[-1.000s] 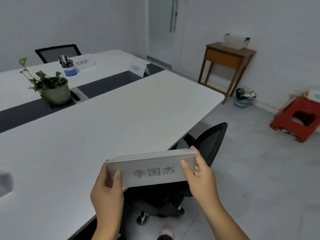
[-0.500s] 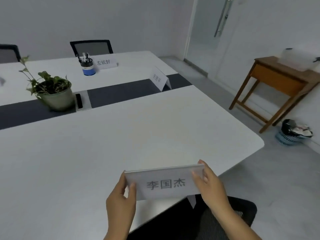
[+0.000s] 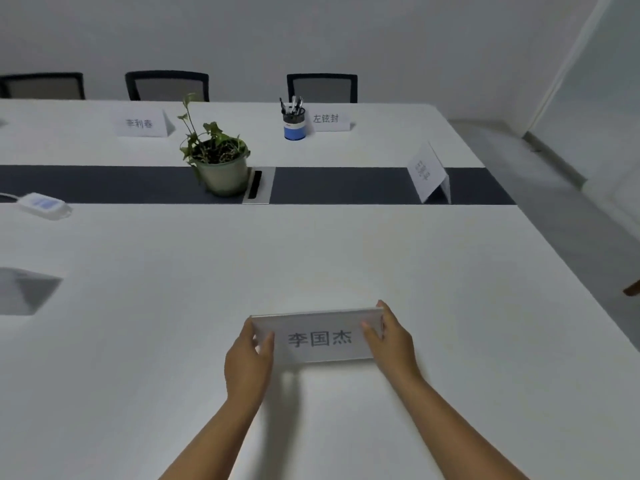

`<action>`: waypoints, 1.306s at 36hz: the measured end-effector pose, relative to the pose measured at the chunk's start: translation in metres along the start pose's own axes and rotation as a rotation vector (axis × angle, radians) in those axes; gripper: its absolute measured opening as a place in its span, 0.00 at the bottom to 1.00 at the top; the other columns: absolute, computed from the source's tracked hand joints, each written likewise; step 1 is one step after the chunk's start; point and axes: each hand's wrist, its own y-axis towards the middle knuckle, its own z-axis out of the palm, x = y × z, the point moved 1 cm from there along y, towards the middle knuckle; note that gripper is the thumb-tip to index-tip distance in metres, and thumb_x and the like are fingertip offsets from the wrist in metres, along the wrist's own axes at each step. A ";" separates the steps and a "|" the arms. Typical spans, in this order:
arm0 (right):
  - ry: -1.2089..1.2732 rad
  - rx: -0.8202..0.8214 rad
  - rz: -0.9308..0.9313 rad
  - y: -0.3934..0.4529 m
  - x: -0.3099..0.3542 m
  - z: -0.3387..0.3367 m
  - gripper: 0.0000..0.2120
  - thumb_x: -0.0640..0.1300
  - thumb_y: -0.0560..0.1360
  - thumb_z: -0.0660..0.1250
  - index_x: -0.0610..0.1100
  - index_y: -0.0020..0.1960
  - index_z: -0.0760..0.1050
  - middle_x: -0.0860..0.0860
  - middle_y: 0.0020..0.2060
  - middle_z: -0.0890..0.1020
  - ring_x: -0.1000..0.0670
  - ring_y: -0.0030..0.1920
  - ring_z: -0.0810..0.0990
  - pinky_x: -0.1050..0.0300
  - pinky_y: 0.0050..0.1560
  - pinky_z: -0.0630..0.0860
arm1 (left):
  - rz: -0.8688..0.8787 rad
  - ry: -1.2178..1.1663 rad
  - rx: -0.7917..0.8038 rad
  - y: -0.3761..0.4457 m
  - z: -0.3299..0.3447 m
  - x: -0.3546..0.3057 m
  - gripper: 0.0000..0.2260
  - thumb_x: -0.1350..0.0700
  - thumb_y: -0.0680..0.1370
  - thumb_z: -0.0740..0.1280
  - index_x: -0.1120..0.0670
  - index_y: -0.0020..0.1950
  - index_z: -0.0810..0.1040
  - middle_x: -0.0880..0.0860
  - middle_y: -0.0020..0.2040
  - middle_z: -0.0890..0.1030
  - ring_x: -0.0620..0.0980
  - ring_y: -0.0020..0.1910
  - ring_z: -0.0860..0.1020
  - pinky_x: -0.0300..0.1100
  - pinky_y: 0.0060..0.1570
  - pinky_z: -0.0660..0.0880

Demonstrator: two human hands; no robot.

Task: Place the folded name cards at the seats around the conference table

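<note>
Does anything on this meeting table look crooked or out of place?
One name card at the right end stands on the dark centre strip, turned sideways, while the two far cards sit square to their chairs. Nothing looks spilled or damaged.

Partly out of view

A grey shape (image 3: 24, 291) was cut by the left edge; the end card's (image 3: 427, 173) print was too blurred to read.
</note>
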 end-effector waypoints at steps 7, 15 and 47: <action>0.137 -0.038 0.017 0.035 0.003 0.006 0.24 0.42 0.76 0.60 0.44 0.70 0.60 0.45 0.68 0.69 0.47 0.68 0.67 0.51 0.68 0.65 | 0.032 -0.107 -0.104 0.030 0.017 -0.011 0.06 0.58 0.74 0.63 0.58 0.50 0.74 0.47 0.32 0.73 0.47 0.31 0.70 0.37 0.32 0.65; 0.110 -0.102 0.015 0.068 0.005 0.021 0.23 0.44 0.76 0.61 0.44 0.70 0.61 0.45 0.67 0.70 0.46 0.66 0.69 0.50 0.67 0.67 | 0.067 -0.122 -0.095 0.071 0.028 -0.014 0.07 0.63 0.73 0.63 0.56 0.49 0.74 0.50 0.38 0.76 0.50 0.37 0.72 0.35 0.33 0.66; 0.150 -0.106 0.040 0.110 -0.002 0.032 0.23 0.45 0.77 0.58 0.47 0.71 0.59 0.46 0.66 0.71 0.47 0.64 0.71 0.58 0.59 0.67 | 0.097 -0.108 -0.025 0.113 0.040 -0.015 0.12 0.62 0.72 0.63 0.55 0.55 0.74 0.50 0.44 0.79 0.52 0.43 0.77 0.39 0.38 0.67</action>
